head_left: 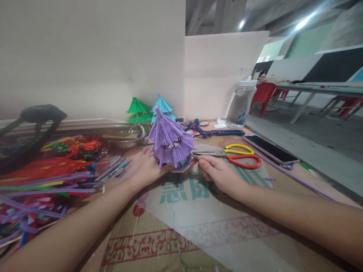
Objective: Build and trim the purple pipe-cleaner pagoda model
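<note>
A purple two-tiered pagoda model (171,141) of fuzzy stems stands tilted on a small pale base in the middle. My left hand (150,170) grips it low on its left side, fingers partly hidden behind the model. At its lower right edge, my right hand (211,170) is closed in a pinch around a thin dark tool, whose tip touches the model's side. Just beyond my right hand lie scissors (244,155) with one yellow and one red handle, blades toward the model.
Piles of colourful stems (56,170) cover the left side. Behind are a green model (138,109), a blue model (163,107), a metal bowl (123,138), a blue glue gun (198,128) and a water bottle (241,104). A phone (270,149) lies at right.
</note>
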Tool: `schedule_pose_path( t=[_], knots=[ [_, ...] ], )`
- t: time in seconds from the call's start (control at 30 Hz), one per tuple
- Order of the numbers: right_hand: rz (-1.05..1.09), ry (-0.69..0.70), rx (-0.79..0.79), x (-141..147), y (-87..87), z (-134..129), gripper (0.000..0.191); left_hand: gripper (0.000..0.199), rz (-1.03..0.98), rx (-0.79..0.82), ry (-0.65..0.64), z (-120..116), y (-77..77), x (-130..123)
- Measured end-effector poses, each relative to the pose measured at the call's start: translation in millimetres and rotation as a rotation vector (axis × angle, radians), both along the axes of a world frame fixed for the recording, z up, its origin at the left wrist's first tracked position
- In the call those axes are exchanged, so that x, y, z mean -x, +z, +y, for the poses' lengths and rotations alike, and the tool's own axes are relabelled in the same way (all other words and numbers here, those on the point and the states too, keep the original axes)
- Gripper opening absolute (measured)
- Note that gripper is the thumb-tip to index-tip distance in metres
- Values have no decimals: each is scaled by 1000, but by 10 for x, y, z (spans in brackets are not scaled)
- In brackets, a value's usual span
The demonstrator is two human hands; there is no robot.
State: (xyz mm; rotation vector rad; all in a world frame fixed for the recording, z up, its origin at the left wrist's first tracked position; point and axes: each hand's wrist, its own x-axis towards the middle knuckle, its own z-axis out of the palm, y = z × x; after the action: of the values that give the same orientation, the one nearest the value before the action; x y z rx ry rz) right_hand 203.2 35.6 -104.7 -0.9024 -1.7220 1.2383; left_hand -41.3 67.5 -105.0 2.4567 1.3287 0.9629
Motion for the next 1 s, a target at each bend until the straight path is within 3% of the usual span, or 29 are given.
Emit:
schedule_pose_path(
  t=[0.3,0.63,1.0],
  knots=[
    [3,-29,14,-31,-16,-17,41,37,86,2,21,-9,0,73],
    [-146,-100,-103,-31,51,-60,39,39,100,-35,15,3,-8,84],
    [-226,-115,-272,-10,118,-104,30,33,95,53,83,-47,26,67]
  ],
)
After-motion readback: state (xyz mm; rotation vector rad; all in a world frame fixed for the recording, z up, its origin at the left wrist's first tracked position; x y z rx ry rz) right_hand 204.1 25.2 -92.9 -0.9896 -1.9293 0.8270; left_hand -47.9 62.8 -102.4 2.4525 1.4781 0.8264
